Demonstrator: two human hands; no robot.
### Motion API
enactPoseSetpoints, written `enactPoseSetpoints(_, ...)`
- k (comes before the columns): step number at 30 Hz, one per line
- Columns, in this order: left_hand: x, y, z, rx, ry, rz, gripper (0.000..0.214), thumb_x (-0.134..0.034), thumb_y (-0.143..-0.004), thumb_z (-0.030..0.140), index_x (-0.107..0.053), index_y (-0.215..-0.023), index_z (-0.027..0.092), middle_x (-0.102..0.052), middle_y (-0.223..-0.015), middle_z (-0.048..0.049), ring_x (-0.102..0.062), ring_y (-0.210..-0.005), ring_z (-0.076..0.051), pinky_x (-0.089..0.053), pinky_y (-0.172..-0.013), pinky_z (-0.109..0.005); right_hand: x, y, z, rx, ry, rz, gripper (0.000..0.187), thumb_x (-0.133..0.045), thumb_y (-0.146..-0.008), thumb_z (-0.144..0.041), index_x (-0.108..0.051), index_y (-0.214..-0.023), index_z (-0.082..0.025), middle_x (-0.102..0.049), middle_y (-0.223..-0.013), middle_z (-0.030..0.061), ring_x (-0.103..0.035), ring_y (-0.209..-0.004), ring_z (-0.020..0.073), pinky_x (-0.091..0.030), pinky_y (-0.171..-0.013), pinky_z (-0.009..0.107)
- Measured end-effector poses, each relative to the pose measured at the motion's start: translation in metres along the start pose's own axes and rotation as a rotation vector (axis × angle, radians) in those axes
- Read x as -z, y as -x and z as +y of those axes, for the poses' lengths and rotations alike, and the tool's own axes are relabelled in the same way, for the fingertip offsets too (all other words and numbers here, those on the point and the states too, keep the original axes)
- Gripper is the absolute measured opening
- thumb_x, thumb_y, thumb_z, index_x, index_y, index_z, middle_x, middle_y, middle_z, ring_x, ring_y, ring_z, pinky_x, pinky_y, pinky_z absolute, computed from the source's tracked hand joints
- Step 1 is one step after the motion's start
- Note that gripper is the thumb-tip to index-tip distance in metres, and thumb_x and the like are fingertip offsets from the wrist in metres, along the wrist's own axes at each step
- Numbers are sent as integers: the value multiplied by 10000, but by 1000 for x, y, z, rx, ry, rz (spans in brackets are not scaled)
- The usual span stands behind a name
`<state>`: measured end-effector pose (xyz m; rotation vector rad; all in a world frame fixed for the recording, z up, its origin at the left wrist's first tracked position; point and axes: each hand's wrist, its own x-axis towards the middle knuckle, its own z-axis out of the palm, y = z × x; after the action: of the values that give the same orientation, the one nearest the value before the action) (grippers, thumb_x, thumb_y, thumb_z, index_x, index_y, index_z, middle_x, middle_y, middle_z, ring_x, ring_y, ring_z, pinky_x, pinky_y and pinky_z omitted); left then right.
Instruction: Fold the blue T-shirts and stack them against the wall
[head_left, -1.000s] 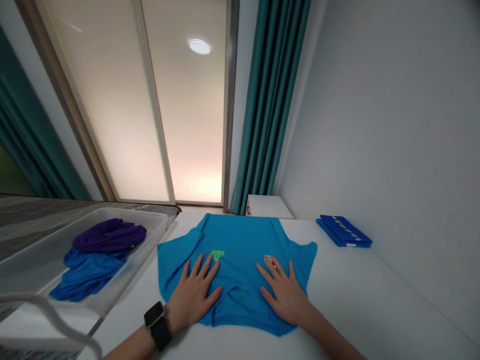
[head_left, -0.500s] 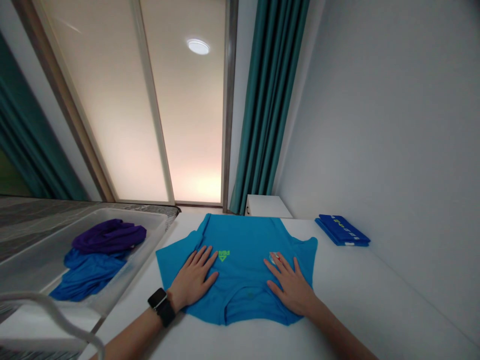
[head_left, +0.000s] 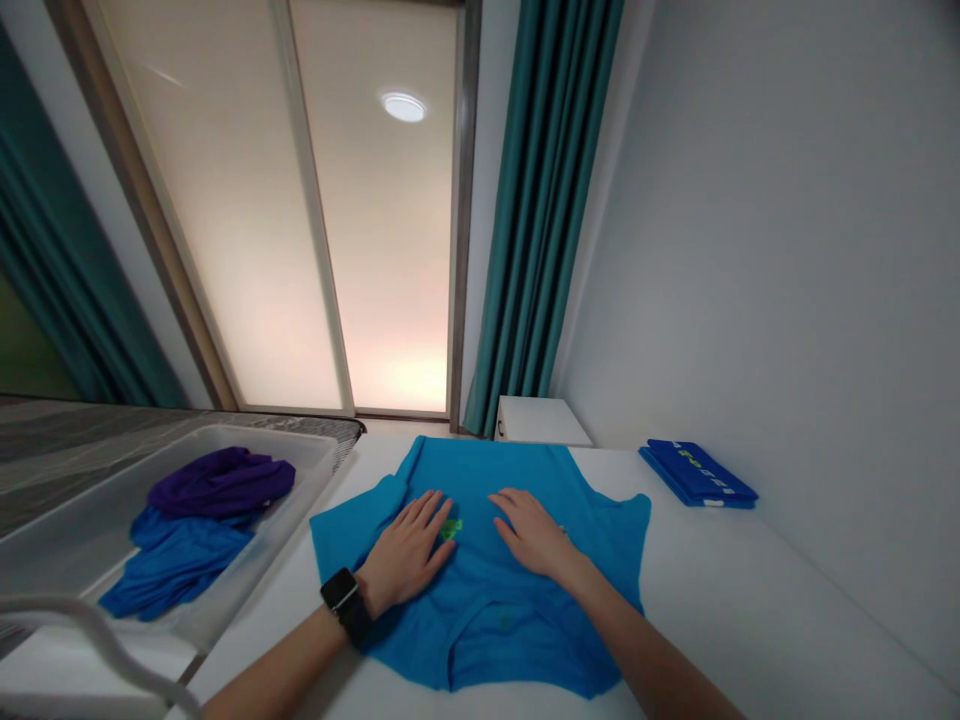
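A bright blue T-shirt (head_left: 487, 590) lies spread on the white table, its neckline toward me and its hem at the far side. My left hand (head_left: 405, 555), with a black watch on the wrist, rests flat on the shirt's left chest, fingers stretched out beside a green-yellow logo (head_left: 451, 530). Over the middle of the shirt is my right hand (head_left: 531, 532), fingers extended and pointing left, the wrist covering most of a second small emblem. Neither hand grips the cloth.
At the left stands a translucent plastic bin (head_left: 311, 480) holding a purple garment (head_left: 221, 482) and a blue garment (head_left: 180, 560). A folded dark blue garment (head_left: 697, 474) lies on the table (head_left: 720, 600) by the right wall. A grey curved tube (head_left: 82, 620) crosses the lower left corner.
My right hand has slid from the shirt's right chest emblem leftward to the middle. My left hand has shifted slightly right, partly over the green-yellow logo. The view has tilted a little.
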<state>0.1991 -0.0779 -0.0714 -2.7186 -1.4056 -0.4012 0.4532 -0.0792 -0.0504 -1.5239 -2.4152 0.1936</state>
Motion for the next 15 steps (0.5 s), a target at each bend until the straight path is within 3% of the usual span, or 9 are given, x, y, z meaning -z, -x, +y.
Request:
enactPoseSetpoints(6,5,-29,-15,46,-34,-24,513,-403,-965,463,-433,-1423,236,-454,-1481,-104,-390,-1376,-275,-277,-1143,-468,-28,-31,7,-42,76,-38,549,-270,-998,-439,-365,-1488,-210,-275,-1574,106,-196,-1462,252,-139,-1180,505)
enactPoseSetpoints(11,23,-56,-49,283,-79,-50,454,-403,-929,312,-478,-1364,209,-570,-1319,-135,-495,-1236,-298,-377,-1011,-457,-35,-18,15,-51,73,-95,609,-192,-995,-541,-266,-1525,-249,-165,-1601,72,-110,-1478,255,-42,-1172,566)
enactPoseSetpoints(15,22,-73,-74,433,-45,-87,452,-392,-917,300,-482,-1346,187,-608,-1259,-142,-532,-1189,-291,-402,-960,-432,-35,-1,13,-55,57,-94,616,-194,-990,-565,-254,-1527,-271,-150,-1603,57,-108,-1478,257,-34,-1171,570)
